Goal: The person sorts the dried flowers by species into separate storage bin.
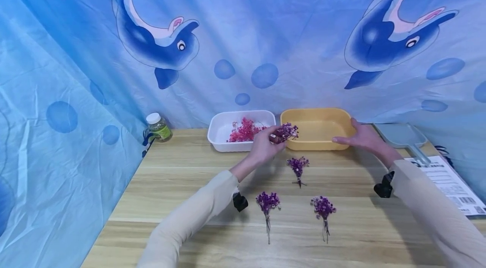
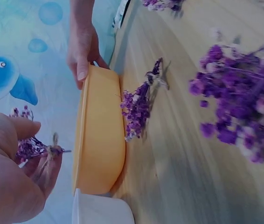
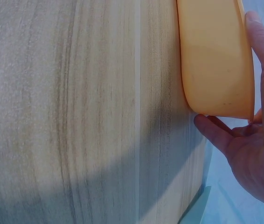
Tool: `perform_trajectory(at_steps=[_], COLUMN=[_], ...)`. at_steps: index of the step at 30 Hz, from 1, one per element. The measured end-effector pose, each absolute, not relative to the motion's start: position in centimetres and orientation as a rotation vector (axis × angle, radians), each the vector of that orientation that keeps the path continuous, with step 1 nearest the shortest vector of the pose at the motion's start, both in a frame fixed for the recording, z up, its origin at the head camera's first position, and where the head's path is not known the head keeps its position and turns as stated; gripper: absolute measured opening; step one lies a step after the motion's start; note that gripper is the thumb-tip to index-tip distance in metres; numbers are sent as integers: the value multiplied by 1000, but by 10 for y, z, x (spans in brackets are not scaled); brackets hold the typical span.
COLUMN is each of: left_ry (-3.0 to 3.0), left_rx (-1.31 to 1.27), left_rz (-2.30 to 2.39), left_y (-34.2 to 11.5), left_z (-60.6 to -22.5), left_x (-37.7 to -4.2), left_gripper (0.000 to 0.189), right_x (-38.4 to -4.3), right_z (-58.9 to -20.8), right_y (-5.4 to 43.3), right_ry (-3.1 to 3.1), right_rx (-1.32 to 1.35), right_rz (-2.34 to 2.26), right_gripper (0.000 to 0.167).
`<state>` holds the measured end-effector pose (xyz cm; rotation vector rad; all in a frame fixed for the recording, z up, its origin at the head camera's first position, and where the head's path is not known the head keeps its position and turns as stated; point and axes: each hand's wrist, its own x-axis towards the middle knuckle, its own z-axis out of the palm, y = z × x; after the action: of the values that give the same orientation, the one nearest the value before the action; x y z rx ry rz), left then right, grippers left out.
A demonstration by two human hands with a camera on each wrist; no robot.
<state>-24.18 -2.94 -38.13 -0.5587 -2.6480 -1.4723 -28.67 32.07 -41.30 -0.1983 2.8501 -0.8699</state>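
Note:
Between its thumb and fingers, my left hand (image 1: 263, 143) pinches a small bunch of purple dried flowers (image 1: 287, 132), its stems tied with twine, as the left wrist view shows. The bunch is held above the near left corner of a yellow plastic tub (image 1: 317, 146). At the tub's right end, my right hand (image 1: 364, 135) grips the corner, thumb along the near rim and fingers round the side. Three more purple bunches lie on the table: one (image 1: 298, 167) just before the tub, one (image 1: 268, 204) nearer on the left, one (image 1: 323, 209) nearer on the right.
A white tub (image 1: 228, 147) holding pink dried flowers (image 1: 244, 129) stands left of the yellow one. At the table's back left corner is a lidded jar (image 1: 159, 128). A pale green dustpan (image 1: 402, 135) and a printed sheet (image 1: 452, 183) lie on the right.

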Motion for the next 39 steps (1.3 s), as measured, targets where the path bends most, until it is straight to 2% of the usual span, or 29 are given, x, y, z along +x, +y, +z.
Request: perform_trajectory(at_steps=[11, 29, 39], left_ry=[-2660, -2662, -2714], left_rx=[-518, -446, -421], left_rz=[-1756, -1741, -1571], left_y=[-4, 37, 52], left_z=[-378, -387, -388], left_x=[-268, -310, -320], left_gripper=[64, 62, 62], right_x=[-288, -287, -287], right_z=[-417, -418, -416], right_y=[323, 319, 320], right_ry=[2853, 2868, 2885], right_rx=[-170, -159, -152], right_rz=[-884, -877, -875], right_gripper=[129, 129, 130])
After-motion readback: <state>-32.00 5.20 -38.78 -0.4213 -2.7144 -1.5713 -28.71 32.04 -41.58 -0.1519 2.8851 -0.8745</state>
